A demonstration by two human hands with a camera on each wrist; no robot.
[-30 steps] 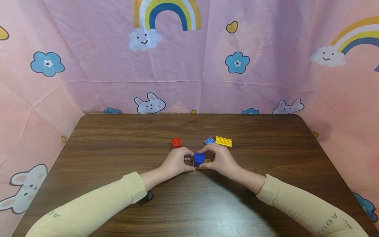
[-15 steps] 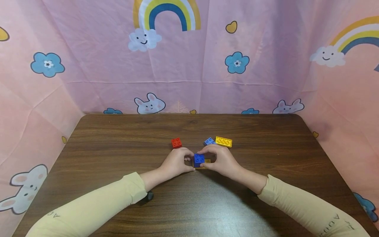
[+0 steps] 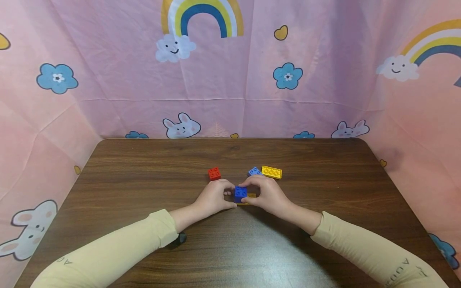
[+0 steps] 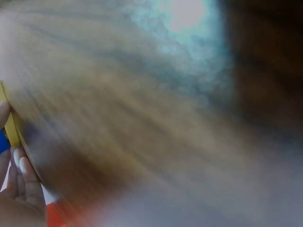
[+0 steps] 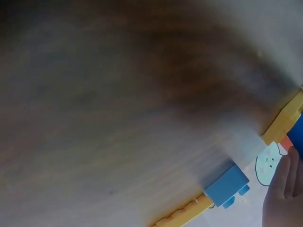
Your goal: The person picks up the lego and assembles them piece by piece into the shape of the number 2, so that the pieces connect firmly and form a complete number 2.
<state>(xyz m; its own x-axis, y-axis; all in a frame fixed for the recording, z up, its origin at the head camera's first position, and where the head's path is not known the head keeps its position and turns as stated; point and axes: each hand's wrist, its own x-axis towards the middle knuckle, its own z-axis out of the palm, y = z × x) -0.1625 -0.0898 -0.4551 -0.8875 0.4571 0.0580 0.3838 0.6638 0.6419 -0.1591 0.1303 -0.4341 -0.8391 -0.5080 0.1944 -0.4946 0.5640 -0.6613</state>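
Observation:
My right hand [image 3: 268, 195] pinches a dark blue toy building brick [image 3: 240, 193] between thumb and fingers. That brick sits over the left part of a yellow building plate [image 3: 251, 196], whose right end shows beside it. My left hand [image 3: 215, 196] holds the plate's left end, thumb at the near side and fingers at the far side. In the left wrist view, the thumb and fingertips lie along the yellow plate [image 4: 11, 128]. The right wrist view catches the dark blue brick [image 5: 297, 135] against the plate [image 5: 283, 120]. The brick's underside is hidden.
A red brick [image 3: 214, 173] stands just beyond the left hand. Past the right hand lie a lighter blue brick [image 3: 255, 171] and a second yellow plate [image 3: 271, 172], underside up. A small black object [image 3: 181, 239] shows by the left cuff. Printed cloth [image 3: 223, 80] surrounds the wooden table [image 3: 144, 160].
The dark blue brick and the right fingertips have shifted slightly left over the yellow plate. The left hand and the loose pieces stay where they were.

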